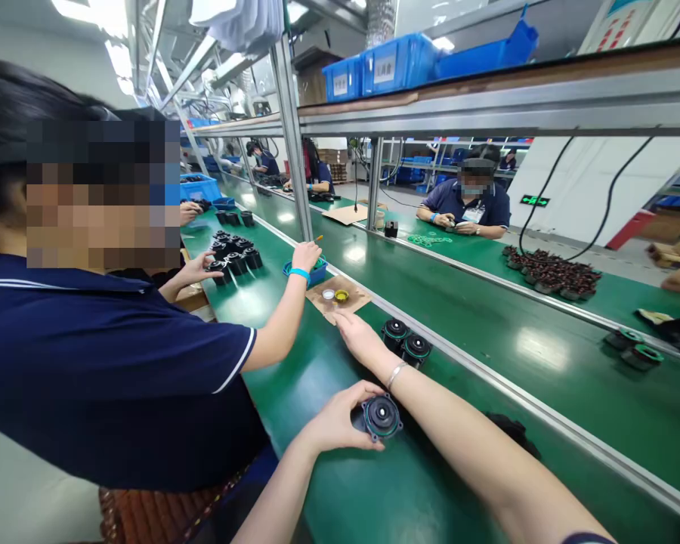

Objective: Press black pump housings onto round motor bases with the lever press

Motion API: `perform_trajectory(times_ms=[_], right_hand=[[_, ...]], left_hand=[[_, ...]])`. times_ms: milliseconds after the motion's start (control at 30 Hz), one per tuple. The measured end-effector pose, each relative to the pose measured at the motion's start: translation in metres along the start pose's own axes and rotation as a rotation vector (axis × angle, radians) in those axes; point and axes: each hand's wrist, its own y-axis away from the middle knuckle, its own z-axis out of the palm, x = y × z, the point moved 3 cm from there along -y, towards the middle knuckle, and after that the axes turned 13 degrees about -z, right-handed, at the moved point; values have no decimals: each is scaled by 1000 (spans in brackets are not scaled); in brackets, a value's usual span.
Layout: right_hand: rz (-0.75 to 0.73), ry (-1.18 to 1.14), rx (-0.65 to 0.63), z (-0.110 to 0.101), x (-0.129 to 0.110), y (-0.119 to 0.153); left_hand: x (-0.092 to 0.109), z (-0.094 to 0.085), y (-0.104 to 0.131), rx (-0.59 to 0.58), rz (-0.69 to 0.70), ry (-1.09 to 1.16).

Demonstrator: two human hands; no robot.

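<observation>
My left hand [343, 421] is closed around a round black motor housing [381, 415] with a flanged rim, a green ring and a pale centre. It is held just above the green bench. My right hand [361, 338] reaches forward with its fingers stretched out, and nothing shows in them. Its fingertips are at the near edge of a stained piece of cardboard [317, 296]. A small white cup [329, 295] and a small cup of yellow stuff [341, 296] stand on that cardboard. Beside my right wrist are two more black housings [416, 346] with green rings.
At my left, a co-worker [193, 347] reaches one hand to a blue tray [309, 273] and the other to several black housings [235, 257]. A metal rail [459, 351] runs along the bench. Dark parts [513, 434] lie beyond my right forearm. Another person sits opposite.
</observation>
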Motion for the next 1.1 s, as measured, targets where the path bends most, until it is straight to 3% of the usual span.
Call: perform_trajectory(times_ms=[167, 333, 433, 533, 633, 733, 900, 1100], right_hand=[[-19, 156, -145, 28, 22, -13], [5, 283, -229, 27, 16, -17], [21, 339, -250, 6, -3, -10], [111, 404, -265, -30, -15, 3], [288, 453, -320, -70, -8, 20], [394, 417, -463, -95, 7, 35], [420, 337, -572, -109, 7, 57], [482, 289, -529, -112, -39, 114]], left_hand=[[3, -1, 1, -2, -18, -15], [5, -1, 2, -13, -32, -30], [5, -1, 1, -11, -45, -29], [5, -1, -1, -15, -48, -31], [6, 0, -1, -28, -42, -29], [8, 0, 0, -19, -35, -29], [11, 1, 3, 5, -20, -30], [9, 2, 1, 36, -25, -41]])
